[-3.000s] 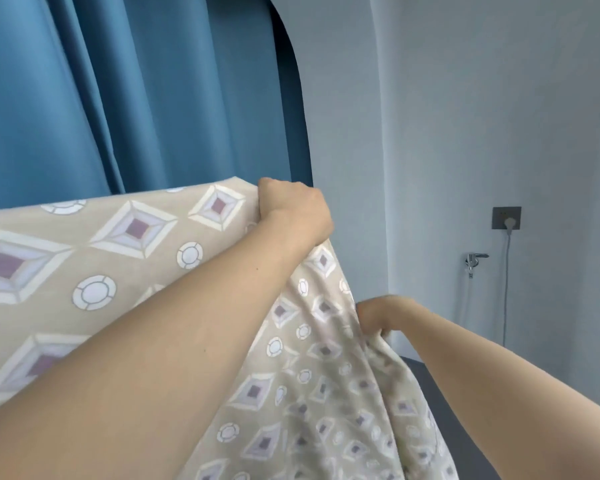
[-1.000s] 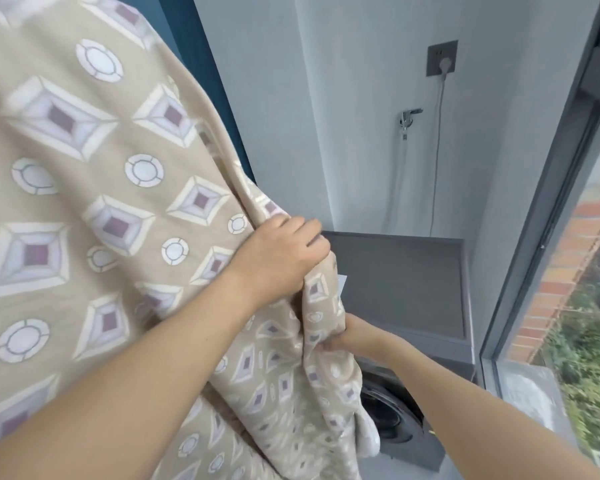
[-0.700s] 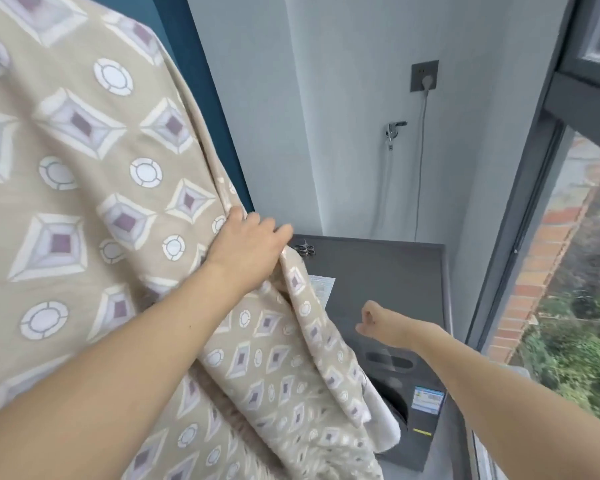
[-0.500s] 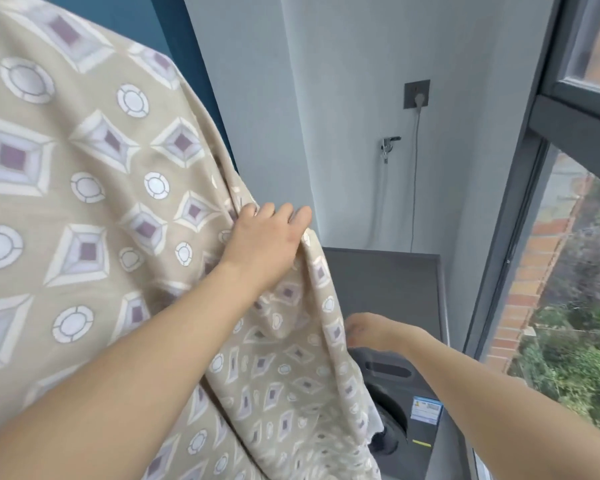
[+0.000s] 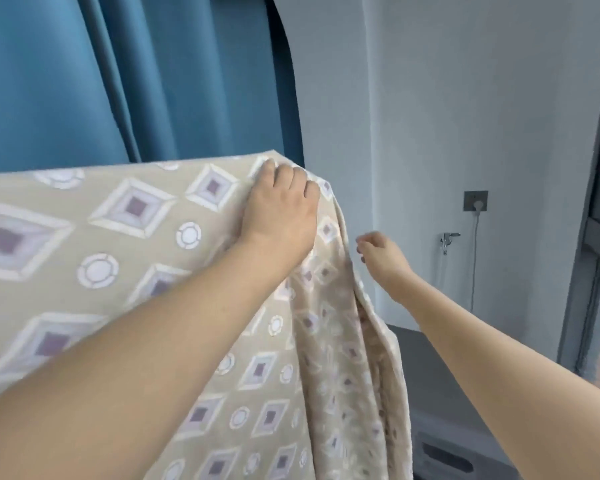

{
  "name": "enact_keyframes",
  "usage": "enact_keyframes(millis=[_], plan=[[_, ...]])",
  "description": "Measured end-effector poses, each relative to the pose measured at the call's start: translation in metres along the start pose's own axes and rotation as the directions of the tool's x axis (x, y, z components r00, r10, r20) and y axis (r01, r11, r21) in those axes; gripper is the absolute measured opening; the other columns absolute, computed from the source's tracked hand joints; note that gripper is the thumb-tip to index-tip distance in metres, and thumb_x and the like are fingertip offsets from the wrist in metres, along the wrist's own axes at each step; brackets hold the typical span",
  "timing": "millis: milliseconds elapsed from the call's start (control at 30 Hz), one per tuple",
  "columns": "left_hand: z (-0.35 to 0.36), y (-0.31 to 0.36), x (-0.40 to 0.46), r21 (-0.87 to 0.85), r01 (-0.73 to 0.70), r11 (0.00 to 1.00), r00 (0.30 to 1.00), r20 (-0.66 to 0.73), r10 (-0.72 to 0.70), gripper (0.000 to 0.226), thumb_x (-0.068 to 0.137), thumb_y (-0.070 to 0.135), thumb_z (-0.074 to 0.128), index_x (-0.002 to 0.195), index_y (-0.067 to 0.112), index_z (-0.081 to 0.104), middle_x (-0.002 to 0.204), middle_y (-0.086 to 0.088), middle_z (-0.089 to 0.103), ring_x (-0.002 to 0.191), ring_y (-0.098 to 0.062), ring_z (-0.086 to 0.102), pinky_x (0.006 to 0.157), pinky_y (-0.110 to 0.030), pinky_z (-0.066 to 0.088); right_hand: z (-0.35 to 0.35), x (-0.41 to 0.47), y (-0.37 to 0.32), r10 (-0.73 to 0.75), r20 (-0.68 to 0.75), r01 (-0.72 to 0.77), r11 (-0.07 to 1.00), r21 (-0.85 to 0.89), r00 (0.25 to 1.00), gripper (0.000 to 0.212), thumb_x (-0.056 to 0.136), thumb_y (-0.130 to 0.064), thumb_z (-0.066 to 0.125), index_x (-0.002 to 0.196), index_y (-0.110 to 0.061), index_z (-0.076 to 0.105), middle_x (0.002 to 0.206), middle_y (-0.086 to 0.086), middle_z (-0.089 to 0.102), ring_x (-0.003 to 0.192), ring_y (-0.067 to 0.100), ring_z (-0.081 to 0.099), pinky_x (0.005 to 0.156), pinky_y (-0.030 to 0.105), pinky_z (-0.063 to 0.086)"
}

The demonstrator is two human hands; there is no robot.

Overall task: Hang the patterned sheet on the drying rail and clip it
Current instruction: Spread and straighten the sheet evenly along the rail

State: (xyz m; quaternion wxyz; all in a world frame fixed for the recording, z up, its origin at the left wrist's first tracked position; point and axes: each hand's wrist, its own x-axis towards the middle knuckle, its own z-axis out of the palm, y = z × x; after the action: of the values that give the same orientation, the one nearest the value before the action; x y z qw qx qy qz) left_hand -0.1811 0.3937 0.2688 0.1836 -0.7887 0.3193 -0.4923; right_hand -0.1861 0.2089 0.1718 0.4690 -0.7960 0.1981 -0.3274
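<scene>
The beige diamond-patterned cotton sheet (image 5: 125, 258) drapes over a hidden rail before the blue curtain (image 5: 129, 74). Your left hand (image 5: 280, 211) grasps its top corner; your right hand (image 5: 381, 256) hangs loosely curled, empty. You're spreading it; clipping likely follows.

The patterned sheet (image 5: 125, 244) is beige, printed with white-edged diamonds with mauve centres and small white segmented rings. It lies draped over a straight top edge, spread flat on the left, its right end falling in soft vertical folds.
</scene>
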Motion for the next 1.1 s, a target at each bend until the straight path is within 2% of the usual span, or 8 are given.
enact_keyframes(millis=[67,200,333,433,500,667,867,1100], plan=[[-0.025,-0.04,-0.007,0.026,0.093,0.995,0.995,-0.046,-0.091,0.035,0.089,0.016,0.035,0.123,0.01,0.045,0.124,-0.012,0.047,0.114,-0.032,0.042,0.101,-0.048,0.03,0.011,-0.017,-0.059,-0.154,-0.037,0.155,0.987,0.038,0.987,0.028,0.091,-0.023,0.042,0.106,-0.005,0.058,0.093,0.005,0.063,0.085,0.026,0.057,0.077,0.036,0.046],[-0.056,-0.111,-0.027,-0.027,0.301,0.953,0.952,0.061,-0.299,0.026,0.092,0.018,0.041,0.114,0.009,0.048,0.117,-0.013,0.051,0.108,-0.031,0.046,0.076,-0.037,0.028,0.043,-0.037,-0.136,-0.414,-0.087,0.414,0.91,-0.013,0.906,0.039,0.097,-0.035,0.04,0.135,-0.027,0.043,0.134,-0.004,0.046,0.125,0.015,0.038,0.105,0.032,0.031],[-0.058,-0.149,-0.05,-0.312,0.463,0.83,0.877,0.3,-0.377,0.015,0.092,0.016,0.043,0.079,0.008,0.045,0.096,-0.007,0.054,0.095,-0.031,0.048,0.067,-0.032,0.033,0.062,-0.032,-0.169,-0.409,-0.088,0.398,0.91,-0.117,0.908,0.042,0.101,-0.032,0.031,0.14,-0.022,0.043,0.143,-0.001,0.046,0.134,0.021,0.035,0.113,0.038,0.024],[-0.063,-0.157,-0.057,-0.442,0.492,0.75,0.862,0.369,-0.349,0.017,0.086,0.006,0.042,0.069,0.011,0.041,0.075,-0.004,0.047,0.076,-0.027,0.045,0.053,-0.029,0.029,0.058,-0.027,-0.178,-0.297,-0.041,0.3,0.939,0.168,0.954,0.026,0.099,-0.031,0.039,0.111,-0.025,0.061,0.094,-0.005,0.065,0.089,0.022,0.058,0.079,0.036,0.048],[-0.069,-0.163,-0.058,-0.465,0.508,0.725,0.852,0.394,-0.344,0.017,0.081,-0.001,0.04,0.067,0.01,0.039,0.07,-0.004,0.046,0.065,-0.023,0.041,0.05,-0.028,0.027,0.055,-0.025,-0.183,-0.238,0.059,0.202,0.913,0.354,0.97,0.019,0.1,-0.025,0.042,0.093,-0.02,0.059,0.065,-0.003,0.055,0.054,0.02,0.044,0.049,0.028,0.036],[-0.069,-0.167,-0.069,-0.548,0.498,0.672,0.867,0.301,-0.397,0.019,0.081,-0.002,0.038,0.069,0.012,0.033,0.075,-0.003,0.041,0.079,-0.027,0.04,0.056,-0.032,0.028,0.056,-0.034,-0.206,-0.247,0.164,0.19,0.934,0.304,0.955,0.027,0.103,-0.022,0.04,0.079,-0.019,0.05,0.062,-0.001,0.045,0.046,0.015,0.031,0.042,0.024,0.025],[-0.079,-0.173,-0.086,-0.611,0.576,0.543,0.778,0.206,-0.593,0.01,0.092,0.014,0.041,0.099,0.009,0.046,0.111,-0.013,0.059,0.103,-0.036,0.054,0.072,-0.035,0.035,0.094,-0.061,-0.234,-0.412,0.033,0.404,0.904,0.144,0.911,0.031,0.099,-0.027,0.04,0.069,-0.029,0.047,0.072,-0.007,0.048,0.079,0.021,0.046,0.083,0.043,0.043],[-0.103,-0.209,-0.127,-0.374,0.53,0.761,0.824,0.014,-0.566,0.007,0.095,0.005,0.035,0.092,0.011,0.032,0.095,-0.011,0.059,0.085,-0.039,0.06,0.061,-0.037,0.033,0.109,-0.097,-0.255,-0.506,0.096,0.497,0.862,0.103,0.857,0.03,0.098,-0.039,0.035,0.072,-0.038,0.05,0.078,-0.016,0.054,0.105,0.032,0.052,0.098,0.049,0.041]])
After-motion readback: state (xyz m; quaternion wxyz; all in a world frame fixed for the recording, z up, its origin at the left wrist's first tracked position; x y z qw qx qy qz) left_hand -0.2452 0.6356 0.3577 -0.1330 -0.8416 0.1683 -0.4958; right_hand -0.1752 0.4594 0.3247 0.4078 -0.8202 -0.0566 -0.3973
